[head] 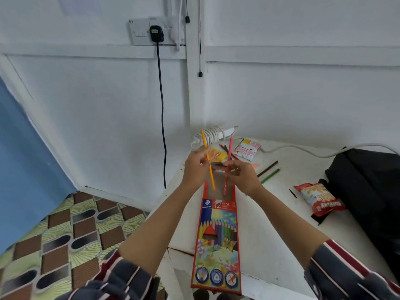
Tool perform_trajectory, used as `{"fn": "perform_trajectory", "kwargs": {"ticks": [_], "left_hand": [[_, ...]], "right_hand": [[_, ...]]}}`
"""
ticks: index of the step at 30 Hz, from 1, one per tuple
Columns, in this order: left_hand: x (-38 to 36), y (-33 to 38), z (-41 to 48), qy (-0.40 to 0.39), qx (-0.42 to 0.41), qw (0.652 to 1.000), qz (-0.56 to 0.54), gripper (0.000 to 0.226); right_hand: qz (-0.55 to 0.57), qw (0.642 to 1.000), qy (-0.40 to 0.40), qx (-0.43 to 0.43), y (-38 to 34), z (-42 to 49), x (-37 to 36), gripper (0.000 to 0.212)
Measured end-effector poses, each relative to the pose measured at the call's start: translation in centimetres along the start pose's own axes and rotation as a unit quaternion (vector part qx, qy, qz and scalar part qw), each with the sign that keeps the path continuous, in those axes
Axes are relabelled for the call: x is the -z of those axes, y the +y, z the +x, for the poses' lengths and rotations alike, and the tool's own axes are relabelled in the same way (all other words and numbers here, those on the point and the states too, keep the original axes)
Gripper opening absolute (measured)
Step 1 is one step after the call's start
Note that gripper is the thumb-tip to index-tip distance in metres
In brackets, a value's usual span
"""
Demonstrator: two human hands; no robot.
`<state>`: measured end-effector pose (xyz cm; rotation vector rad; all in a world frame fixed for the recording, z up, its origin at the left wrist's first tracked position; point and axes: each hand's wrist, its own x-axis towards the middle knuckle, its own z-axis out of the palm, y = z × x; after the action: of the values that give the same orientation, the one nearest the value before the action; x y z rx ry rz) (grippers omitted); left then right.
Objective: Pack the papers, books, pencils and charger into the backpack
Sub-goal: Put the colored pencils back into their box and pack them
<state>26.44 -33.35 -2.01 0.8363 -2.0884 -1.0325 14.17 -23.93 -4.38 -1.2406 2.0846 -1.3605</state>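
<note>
A red pencil box lies on the white table, its open end toward the wall. My left hand pinches an orange pencil and my right hand pinches a pink pencil; both pencil tips point down into the box's open end. Loose pencils lie beyond: a dark one, a green one, and a few more behind my hands. A white charger with its cable wound round it sits at the table's far corner. The black backpack lies at the right.
Snack packets lie on the table: a red one by the backpack, a pink-white one and a yellow one near the charger. A black plug with a hanging cable sits in the wall socket. Patterned floor lies left of the table.
</note>
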Motion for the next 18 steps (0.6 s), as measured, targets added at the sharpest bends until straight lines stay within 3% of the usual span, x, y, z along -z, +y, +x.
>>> {"fn": "perform_trajectory", "kwargs": {"ticks": [6, 18], "left_hand": [[-1.8, -1.3, 0.8, -0.09, -0.028, 0.993, 0.068, 0.047], [-2.3, -1.6, 1.7, -0.093, -0.024, 0.993, 0.064, 0.046]], "right_hand": [[-0.154, 0.987, -0.029, 0.031, 0.6, 0.6, 0.2, 0.034], [-0.278, 0.958, -0.064, 0.041, 1.4, 0.0, 0.8, 0.044]]}}
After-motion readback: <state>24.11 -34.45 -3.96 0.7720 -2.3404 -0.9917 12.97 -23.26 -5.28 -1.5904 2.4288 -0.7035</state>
